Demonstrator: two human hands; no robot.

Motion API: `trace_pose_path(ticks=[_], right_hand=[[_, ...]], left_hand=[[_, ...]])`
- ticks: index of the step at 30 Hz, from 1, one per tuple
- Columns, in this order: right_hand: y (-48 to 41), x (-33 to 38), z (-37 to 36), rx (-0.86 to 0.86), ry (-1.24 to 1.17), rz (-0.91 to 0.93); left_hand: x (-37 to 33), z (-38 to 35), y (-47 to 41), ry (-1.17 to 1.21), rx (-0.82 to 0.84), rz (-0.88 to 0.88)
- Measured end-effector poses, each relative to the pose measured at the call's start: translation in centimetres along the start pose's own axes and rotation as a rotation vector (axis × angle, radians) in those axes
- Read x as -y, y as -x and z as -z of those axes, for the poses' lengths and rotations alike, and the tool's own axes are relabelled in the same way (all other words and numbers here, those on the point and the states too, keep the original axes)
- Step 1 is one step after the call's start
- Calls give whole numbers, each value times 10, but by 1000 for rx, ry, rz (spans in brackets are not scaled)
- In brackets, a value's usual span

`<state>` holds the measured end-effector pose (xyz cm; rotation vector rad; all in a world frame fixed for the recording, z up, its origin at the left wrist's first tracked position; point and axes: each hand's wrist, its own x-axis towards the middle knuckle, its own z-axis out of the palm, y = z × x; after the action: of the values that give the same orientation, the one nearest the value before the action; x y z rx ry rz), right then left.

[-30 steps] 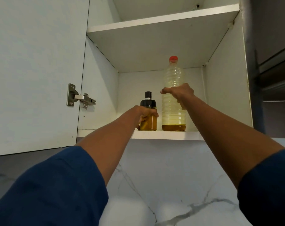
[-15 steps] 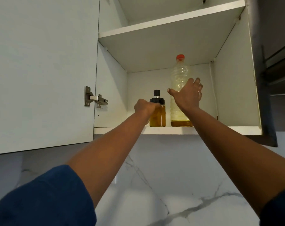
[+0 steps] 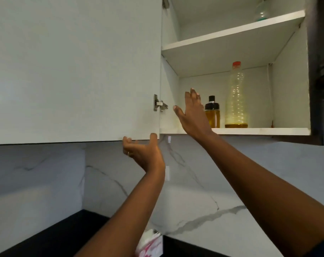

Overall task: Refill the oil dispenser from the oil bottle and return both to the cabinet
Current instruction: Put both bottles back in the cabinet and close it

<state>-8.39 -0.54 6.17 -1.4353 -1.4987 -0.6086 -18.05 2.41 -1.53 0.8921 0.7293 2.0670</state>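
Open wall cabinet (image 3: 290, 101), 2 shelves. On lower shelf (image 3: 259, 131), at 2 o'clock in view: oil dispenser (image 3: 212, 115), black cap, amber oil, upright; oil bottle (image 3: 236, 97), red cap, little oil at bottom, upright just right of dispenser. Right hand (image 3: 191, 113) empty, fingers spread, raised just left of dispenser. Left hand (image 3: 142, 151) empty, palm up, fingertips at bottom edge of cabinet door (image 3: 74, 71), near center.

Dispenser (image 3: 212, 114), near-empty bottle (image 3: 236, 97) upright, adjacent, cabinet (image 3: 259, 131) shelf
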Motion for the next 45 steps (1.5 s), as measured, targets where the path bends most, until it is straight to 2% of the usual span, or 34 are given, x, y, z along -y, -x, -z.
trace_pose_path(ticks=[3, 10, 14, 19, 27, 30, 35, 38, 41, 45], right_hand=[[18, 63, -4, 57, -88, 45], [65, 195, 9, 137, -216, 186], [77, 246, 18, 214, -227, 232], [78, 279, 21, 282, -302, 158], [89, 285, 39, 235, -353, 162], [103, 275, 65, 178, -371, 158], [126, 237, 117, 109, -478, 78], [134, 209, 142, -7, -513, 78], [140, 176, 164, -129, -442, 48], [148, 128, 185, -351, -203, -77]], left_hand=[[-24, 52, -7, 86, -104, -13], [-99, 151, -32, 349, -241, -187], [-128, 180, -39, 395, -167, -259], [-133, 187, -27, 367, -131, -248], [-114, 168, 23, 290, -62, -484], [-97, 154, 47, 284, 35, -710], [-76, 121, 84, 269, 204, -845], [-63, 99, 96, 243, 315, -966], [-54, 76, 106, 162, 449, -1123], [-41, 46, 116, -23, 674, -1059]])
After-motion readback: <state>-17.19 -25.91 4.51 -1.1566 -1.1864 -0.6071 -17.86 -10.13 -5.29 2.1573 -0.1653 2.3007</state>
